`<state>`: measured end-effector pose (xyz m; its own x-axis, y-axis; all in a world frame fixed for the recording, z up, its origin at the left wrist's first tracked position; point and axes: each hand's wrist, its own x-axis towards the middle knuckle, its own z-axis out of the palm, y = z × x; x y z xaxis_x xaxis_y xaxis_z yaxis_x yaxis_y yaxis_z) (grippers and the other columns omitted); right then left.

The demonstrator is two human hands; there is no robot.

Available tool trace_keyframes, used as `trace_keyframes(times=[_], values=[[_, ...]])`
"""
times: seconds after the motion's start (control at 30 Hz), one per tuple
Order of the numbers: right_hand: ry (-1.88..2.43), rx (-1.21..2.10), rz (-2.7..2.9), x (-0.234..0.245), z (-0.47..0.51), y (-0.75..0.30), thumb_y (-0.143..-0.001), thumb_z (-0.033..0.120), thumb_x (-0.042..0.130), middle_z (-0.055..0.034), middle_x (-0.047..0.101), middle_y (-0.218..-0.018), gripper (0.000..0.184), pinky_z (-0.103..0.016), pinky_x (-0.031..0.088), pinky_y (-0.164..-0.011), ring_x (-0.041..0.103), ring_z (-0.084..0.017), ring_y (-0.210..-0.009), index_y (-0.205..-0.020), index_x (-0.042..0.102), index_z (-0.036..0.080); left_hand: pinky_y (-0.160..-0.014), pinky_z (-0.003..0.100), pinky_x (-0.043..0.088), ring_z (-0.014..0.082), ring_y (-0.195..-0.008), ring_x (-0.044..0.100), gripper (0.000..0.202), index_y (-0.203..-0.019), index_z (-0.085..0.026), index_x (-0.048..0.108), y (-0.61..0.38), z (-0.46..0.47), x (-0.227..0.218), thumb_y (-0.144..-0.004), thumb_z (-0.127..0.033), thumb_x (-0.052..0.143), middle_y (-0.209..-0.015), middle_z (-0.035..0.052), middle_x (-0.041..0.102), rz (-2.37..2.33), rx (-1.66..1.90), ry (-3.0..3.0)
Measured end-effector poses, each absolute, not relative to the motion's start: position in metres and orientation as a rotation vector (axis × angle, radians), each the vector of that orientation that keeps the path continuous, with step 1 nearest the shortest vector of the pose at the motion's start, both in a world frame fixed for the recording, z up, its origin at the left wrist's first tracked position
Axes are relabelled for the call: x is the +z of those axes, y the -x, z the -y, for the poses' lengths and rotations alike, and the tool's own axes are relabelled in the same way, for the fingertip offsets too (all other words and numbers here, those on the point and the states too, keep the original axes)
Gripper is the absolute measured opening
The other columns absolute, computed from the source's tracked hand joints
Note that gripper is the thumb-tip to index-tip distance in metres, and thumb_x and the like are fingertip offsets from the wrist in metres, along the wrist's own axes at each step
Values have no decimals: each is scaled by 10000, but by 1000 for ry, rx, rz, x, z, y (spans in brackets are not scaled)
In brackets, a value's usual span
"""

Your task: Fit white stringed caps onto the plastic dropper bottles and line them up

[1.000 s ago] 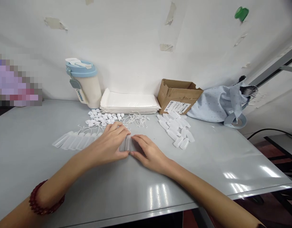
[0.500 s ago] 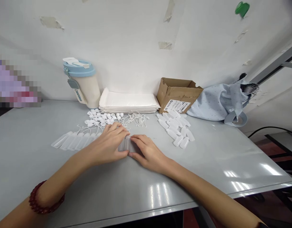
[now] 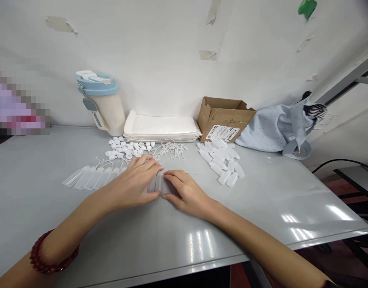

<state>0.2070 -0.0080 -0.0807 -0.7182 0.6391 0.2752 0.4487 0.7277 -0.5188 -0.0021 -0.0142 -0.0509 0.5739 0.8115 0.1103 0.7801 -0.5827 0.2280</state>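
Bottles point(image 3: 159, 182) lie on tabletop point(image 3: 261, 192) by L hand point(image 3: 135, 182) & R hand point(image 3: 188, 194), fingers bent; can't tell if either grip holds 'em.

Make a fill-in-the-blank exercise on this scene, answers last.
The cream tumbler has a light ____ lid.
The cardboard ____ stands between the white stack and the pale bag.
The red beaded bracelet is on the ____ arm.
Of the right hand and left hand, the ____ one is nearer the loose heap of translucent pieces.

Missing words: blue; box; left; right.
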Motion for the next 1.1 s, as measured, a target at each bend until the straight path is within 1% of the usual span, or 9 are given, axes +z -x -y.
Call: trace_keyframes(times=[0.33, 0.6, 0.8, 0.93, 1.0, 1.1], values=[[815, 555, 2494, -82, 7, -208, -878, 266, 608, -167, 595, -1226, 380, -453, 486, -910, 538, -283, -1122, -1210, 537, 97, -913, 454, 392, 299, -1135, 422, 334, -1100, -176, 569, 3, 15, -51, -788, -294, 571, -1125, 92, 570, -1333, 282, -2644], [789, 559, 2490, -82, 6, -208, -881, 258, 601, -165, 592, -1223, 363, -451, 485, -928, 541, -278, -1123, -1207, 539, 110, -911, 443, 396, 308, -1146, 431, 333, -1090, -173, 580, 2, 16, -51, -773, -275, 587, -1141, 100, 571, -1326, 310, -2643], [775, 569, 2462, -82, 4, -211, -888, 251, 590, -170, 602, -1194, 303, -441, 492, -935, 550, -266, -1125, -1160, 566, 119, -901, 441, 399, 315, -1146, 445, 354, -1103, -181, 581, 1, 16, -47, -765, -285, 583, -1138, 101, 583, -1342, 316, -2604], [793, 578, 2447, -81, 3, -212, -884, 249, 597, -154, 612, -1182, 284, -434, 493, -948, 560, -254, -1119, -1146, 577, 141, -900, 440, 396, 315, -1139, 447, 375, -1119, -177, 575, 1, 17, -47, -761, -286, 587, -1134, 105, 587, -1340, 322, -2598], [797, 577, 2448, -80, 3, -213, -885, 251, 596, -151, 614, -1182, 284, -435, 493, -950, 563, -252, -1121, -1149, 577, 148, -910, 442, 391, 313, -1141, 448, 378, -1125, -180, 576, 0, 17, -47, -766, -300, 593, -1134, 101, 588, -1340, 330, -2592], [806, 559, 2443, -77, 1, -215, -888, 247, 592, -150, 620, -1177, 278, -424, 496, -945, 572, -248, -1114, -1146, 581, 144, -936, 447, 385, 316, -1167, 436, 443, -1168, -182, 561, 3, 16, -44, -786, -400, 610, -1169, 104, 575, -1349, 326, -2574]])
